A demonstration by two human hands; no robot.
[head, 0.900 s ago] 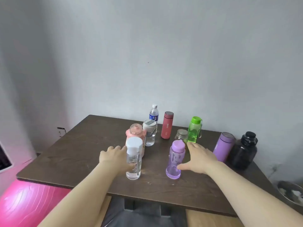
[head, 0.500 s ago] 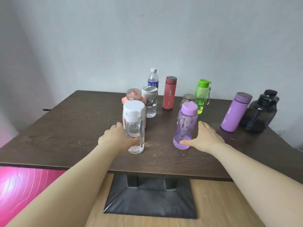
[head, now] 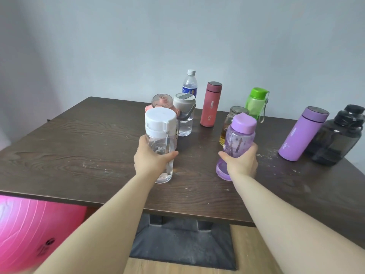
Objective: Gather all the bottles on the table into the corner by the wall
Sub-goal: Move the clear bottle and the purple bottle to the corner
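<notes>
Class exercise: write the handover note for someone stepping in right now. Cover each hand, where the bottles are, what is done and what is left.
Left hand: shut on the clear bottle.
Right hand: shut on the lilac bottle.
Both bottles are near the front of the table.
Purple flask and black jug stand at the far right by the wall.
Left: the rest, spread mid-table.

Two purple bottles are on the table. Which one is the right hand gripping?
The see-through purple bottle with the rounded cap, held by the right hand. The other, the opaque purple flask, stands untouched beside the black jug.
</notes>
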